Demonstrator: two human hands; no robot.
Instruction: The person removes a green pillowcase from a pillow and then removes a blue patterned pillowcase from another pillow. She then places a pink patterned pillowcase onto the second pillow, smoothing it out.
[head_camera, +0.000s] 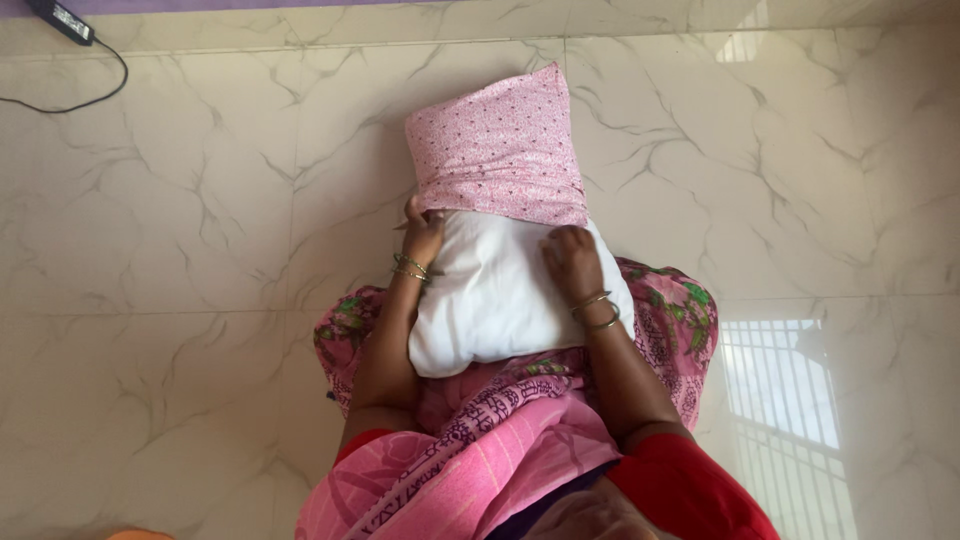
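A white pillow (495, 300) rests on my lap, its far half inside a pink dotted pillowcase (500, 145). My left hand (422, 235) grips the pillowcase's open edge at the pillow's left side. My right hand (573, 262) lies on top of the pillow at the right, fingers curled at the case's hem. Both wrists carry thin metal bangles. The far end of the pillow is hidden inside the case.
White marble floor tiles (200, 220) lie all around. A black power adapter (62, 20) with a cable sits at the far left corner. A window's reflection (780, 390) shines on the tile at the right. My pink patterned garment (500, 450) covers my lap.
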